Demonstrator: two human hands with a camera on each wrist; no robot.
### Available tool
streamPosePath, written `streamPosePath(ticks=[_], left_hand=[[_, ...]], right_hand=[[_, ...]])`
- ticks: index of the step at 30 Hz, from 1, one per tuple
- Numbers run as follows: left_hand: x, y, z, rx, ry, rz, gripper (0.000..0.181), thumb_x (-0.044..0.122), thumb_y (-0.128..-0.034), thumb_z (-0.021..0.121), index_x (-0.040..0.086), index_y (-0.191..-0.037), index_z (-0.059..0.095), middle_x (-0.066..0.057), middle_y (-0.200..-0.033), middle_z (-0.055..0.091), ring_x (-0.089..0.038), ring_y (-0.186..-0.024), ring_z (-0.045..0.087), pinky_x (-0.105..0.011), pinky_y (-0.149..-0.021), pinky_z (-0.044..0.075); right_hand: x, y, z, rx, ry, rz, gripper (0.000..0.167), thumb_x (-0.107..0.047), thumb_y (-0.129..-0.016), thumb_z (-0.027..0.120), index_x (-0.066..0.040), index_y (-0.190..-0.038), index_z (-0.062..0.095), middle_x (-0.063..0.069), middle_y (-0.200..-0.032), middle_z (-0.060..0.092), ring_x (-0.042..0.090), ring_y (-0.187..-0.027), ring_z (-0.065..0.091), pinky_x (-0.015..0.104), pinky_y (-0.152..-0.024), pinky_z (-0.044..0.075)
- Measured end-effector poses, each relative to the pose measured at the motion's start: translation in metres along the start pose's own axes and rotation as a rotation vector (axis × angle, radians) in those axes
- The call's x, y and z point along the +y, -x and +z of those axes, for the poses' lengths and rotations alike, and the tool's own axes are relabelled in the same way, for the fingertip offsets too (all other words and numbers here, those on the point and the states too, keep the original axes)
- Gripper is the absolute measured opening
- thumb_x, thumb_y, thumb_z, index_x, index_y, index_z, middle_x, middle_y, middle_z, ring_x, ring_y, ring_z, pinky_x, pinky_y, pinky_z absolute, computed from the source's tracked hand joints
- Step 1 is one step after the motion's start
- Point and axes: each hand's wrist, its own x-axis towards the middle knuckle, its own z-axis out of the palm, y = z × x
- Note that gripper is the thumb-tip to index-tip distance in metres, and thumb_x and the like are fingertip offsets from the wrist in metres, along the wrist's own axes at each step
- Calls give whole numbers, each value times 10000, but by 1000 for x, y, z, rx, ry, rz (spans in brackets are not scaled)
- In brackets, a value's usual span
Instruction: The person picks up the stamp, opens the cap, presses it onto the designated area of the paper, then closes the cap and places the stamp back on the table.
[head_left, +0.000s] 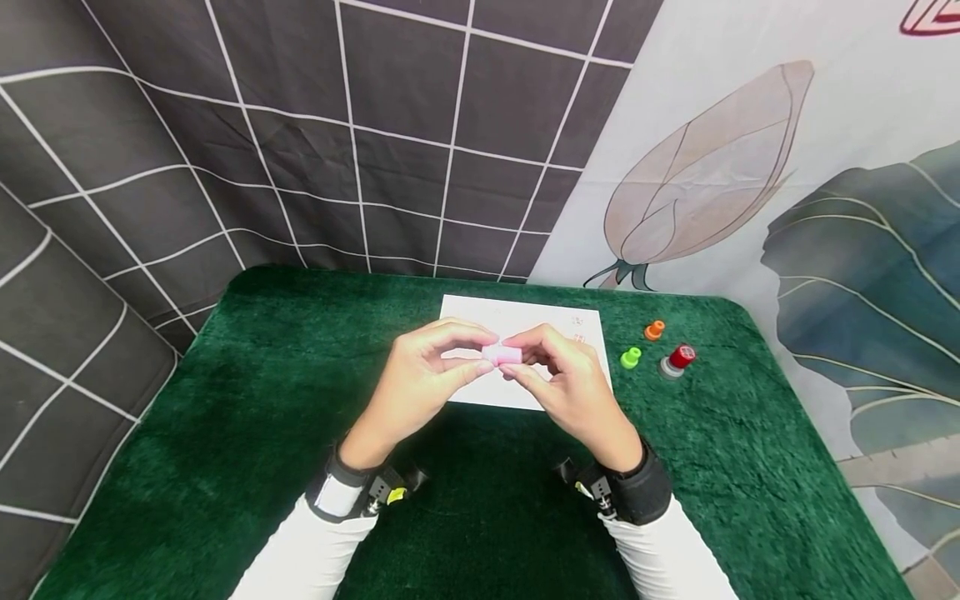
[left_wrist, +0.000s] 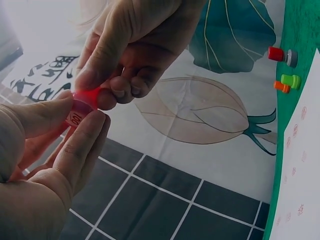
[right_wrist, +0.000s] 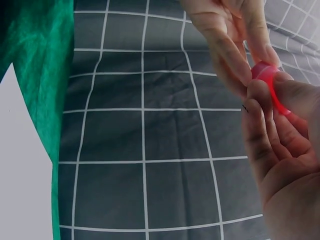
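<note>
Both hands meet over the sheet of paper, holding a small pink stamp (head_left: 502, 355) between them. My left hand (head_left: 416, 375) pinches its left end between thumb and fingers. The right hand (head_left: 577, 387) pinches the other end the same way. In the left wrist view a label reading 100 shows on the stamp (left_wrist: 76, 116), with the right hand (left_wrist: 135, 45) gripping its redder end. Seen from the right wrist, fingertips cover much of the stamp (right_wrist: 265, 75). Whether its two parts are joined or apart is hidden.
White paper (head_left: 517, 310) with small red stamp prints lies on the green cloth (head_left: 262, 383). To its right stand an orange stamp (head_left: 655, 330), a light-green stamp (head_left: 631, 357) and a red stamp with a grey end (head_left: 682, 357). Grid-patterned and printed hangings (head_left: 405, 92) rise behind.
</note>
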Motion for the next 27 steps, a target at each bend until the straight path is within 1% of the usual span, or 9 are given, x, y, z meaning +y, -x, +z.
streamPosePath(ticks=[2, 3, 8, 9, 11, 15, 20, 24, 27], left_hand=[[-1, 0, 0, -5, -46, 23, 269, 4, -894, 782, 39, -1158, 747, -75, -1206, 714, -207, -1147, 682, -326, -938, 610], [-2, 0, 1, -10, -95, 49, 281, 15, -890, 791, 45, -1166, 746, -70, -1211, 713, -199, -1149, 684, -309, -945, 605], [-5, 0, 3, -24, -461, 238, 381, 73, -873, 826, 57, -1239, 721, -75, -1244, 699, -192, -1175, 671, -299, -1026, 569], [-5, 0, 4, -24, -522, 268, 397, 77, -872, 829, 54, -1251, 714, -82, -1245, 694, -195, -1173, 670, -304, -1038, 563], [-5, 1, 5, -27, -593, 303, 414, 57, -868, 827, 41, -1263, 702, -99, -1245, 684, -211, -1166, 665, -316, -1047, 557], [-5, 1, 8, -15, -661, 322, 385, 18, -873, 810, 27, -1242, 702, -114, -1207, 680, -220, -1112, 665, -310, -1010, 579], [-6, 0, 10, 16, -707, 327, 358, 5, -871, 807, 12, -1216, 710, -132, -1160, 691, -228, -1047, 677, -309, -951, 608], [-9, -1, 9, 33, -711, 313, 339, 8, -859, 820, 5, -1184, 723, -132, -1125, 698, -227, -1003, 681, -309, -909, 623], [-13, -3, 6, 53, -715, 283, 304, 10, -849, 831, 10, -1139, 740, -120, -1090, 699, -216, -948, 671, -297, -849, 633]], right_hand=[[1, 0, 0, -1, 34, 2, 346, 103, -808, 809, -49, -1091, 681, 57, -971, 739, 115, -792, 658, 172, -700, 567], [1, 0, 0, -3, 58, 5, 335, 83, -811, 817, -52, -1086, 683, 48, -955, 740, 108, -786, 651, 174, -701, 565], [3, 0, 3, -11, 203, 9, 312, -16, -820, 853, -50, -1080, 684, 25, -862, 704, 90, -730, 594, 194, -620, 516], [3, 0, 3, -12, 220, 8, 318, -30, -819, 859, -49, -1083, 683, 22, -845, 689, 91, -726, 584, 200, -613, 513], [3, 0, 4, -8, 237, 3, 324, -45, -819, 863, -47, -1086, 681, 22, -827, 663, 95, -724, 569, 208, -592, 496], [4, -2, 7, 3, 230, -14, 335, -49, -805, 875, -50, -1075, 677, 5, -797, 631, 94, -718, 561, 199, -593, 478], [5, -3, 10, -10, 197, -24, 335, -70, -810, 877, -55, -1076, 674, -2, -806, 661, 83, -712, 581, 176, -611, 489], [5, -3, 9, -29, 198, 4, 376, -83, -820, 875, -45, -1125, 658, 8, -851, 688, 81, -732, 609, 211, -647, 547], [6, -2, 6, -47, 207, 40, 398, -101, -837, 866, -37, -1159, 641, 18, -893, 703, 81, -760, 635, 258, -694, 593]])
